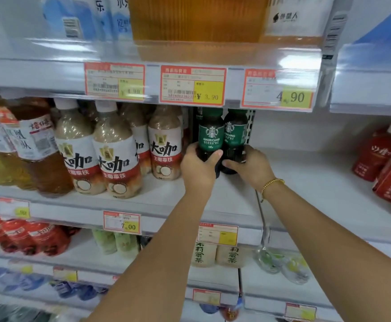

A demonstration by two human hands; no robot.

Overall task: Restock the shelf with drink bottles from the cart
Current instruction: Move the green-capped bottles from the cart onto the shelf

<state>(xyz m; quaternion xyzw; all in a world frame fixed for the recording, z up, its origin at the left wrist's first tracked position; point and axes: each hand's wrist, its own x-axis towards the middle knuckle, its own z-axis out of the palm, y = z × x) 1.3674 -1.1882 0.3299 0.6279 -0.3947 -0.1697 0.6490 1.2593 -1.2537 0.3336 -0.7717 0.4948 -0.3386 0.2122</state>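
Your left hand (198,165) grips one green bottle (209,140); your right hand (250,166) grips its twin (234,138); both stand upright on the shelf (289,180) beside the latte bottles (164,145), held low, seemingly to align them.

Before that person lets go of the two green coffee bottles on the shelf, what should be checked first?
1. Grip of the left hand on the left green bottle: ok.
2. Grip of the right hand on the right green bottle: ok.
3. Both bottles upright, labels facing out: ok.
4. Bottle bases flat on the shelf: cannot tell, the hands hide them.
5. Bare shelf space to the right for more bottles: ok.
6. Gap between the left green bottle and the milk coffee bottle: ok.
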